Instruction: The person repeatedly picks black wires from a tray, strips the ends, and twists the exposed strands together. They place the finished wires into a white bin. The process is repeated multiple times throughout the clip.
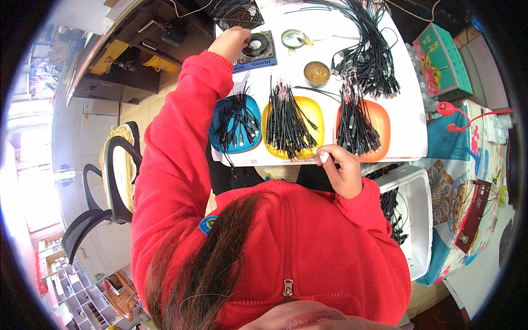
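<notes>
My left hand (231, 43) is at the left side of a small fan unit (264, 45) with a blue front edge; its fingers are curled, and whether they hold anything is hidden. Near the front edge of the white table, my right hand (344, 171) pinches a small white piece (324, 156), its material unclear. Just beyond it stand three plates: a yellow one (315, 109) with black barrel-plug cables (284, 123), an orange one (381, 119) with black cables (355, 128), and a blue one (255, 105) with fewer cables (237, 119). Stripped wire ends point away from me.
Behind the plates are a round tin (317, 73) of brown material, a round dish (293, 38) with a yellow-tipped item, and a large bundle of black USB cables (367, 62). A white foam box (420, 231) is at right, a chair (119, 177) at left.
</notes>
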The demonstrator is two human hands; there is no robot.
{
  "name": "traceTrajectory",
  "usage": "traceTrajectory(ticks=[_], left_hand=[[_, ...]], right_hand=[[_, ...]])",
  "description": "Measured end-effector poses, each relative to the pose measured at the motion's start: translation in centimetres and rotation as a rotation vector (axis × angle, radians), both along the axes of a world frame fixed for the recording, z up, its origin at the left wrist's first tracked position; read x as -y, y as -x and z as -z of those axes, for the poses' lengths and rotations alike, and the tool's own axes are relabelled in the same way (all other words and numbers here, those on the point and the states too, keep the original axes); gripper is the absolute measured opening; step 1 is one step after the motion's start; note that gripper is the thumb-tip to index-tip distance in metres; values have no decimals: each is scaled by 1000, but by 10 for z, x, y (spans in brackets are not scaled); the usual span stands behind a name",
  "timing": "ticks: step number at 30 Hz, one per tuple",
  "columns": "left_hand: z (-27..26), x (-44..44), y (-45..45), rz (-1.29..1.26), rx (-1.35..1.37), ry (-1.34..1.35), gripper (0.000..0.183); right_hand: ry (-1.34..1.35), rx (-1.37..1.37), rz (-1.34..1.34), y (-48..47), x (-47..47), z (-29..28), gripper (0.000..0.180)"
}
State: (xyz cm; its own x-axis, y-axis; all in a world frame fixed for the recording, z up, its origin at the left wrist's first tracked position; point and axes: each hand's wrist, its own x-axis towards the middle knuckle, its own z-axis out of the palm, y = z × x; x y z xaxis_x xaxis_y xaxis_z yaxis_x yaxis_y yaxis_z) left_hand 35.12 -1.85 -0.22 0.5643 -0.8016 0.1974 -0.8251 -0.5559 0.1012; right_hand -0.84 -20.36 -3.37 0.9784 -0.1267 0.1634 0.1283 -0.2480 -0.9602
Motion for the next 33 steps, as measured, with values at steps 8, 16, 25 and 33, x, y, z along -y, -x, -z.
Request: traceTrajectory(ticks=[8,16,25,33], left_hand=[[10,7,-6,-65,26,-70,7],[-2,3,12,-76,27,43,10],[-75,-30,205,-93,-717,890,16],[-88,12,336,258,-1374,1085,27]], right_hand=[[16,31,3,2,2,0,10],[60,49,25,16,-2,-9,11],[1,156,-61,15,-36,-22,28],[73,351,-244,52,-61,-49,29]])
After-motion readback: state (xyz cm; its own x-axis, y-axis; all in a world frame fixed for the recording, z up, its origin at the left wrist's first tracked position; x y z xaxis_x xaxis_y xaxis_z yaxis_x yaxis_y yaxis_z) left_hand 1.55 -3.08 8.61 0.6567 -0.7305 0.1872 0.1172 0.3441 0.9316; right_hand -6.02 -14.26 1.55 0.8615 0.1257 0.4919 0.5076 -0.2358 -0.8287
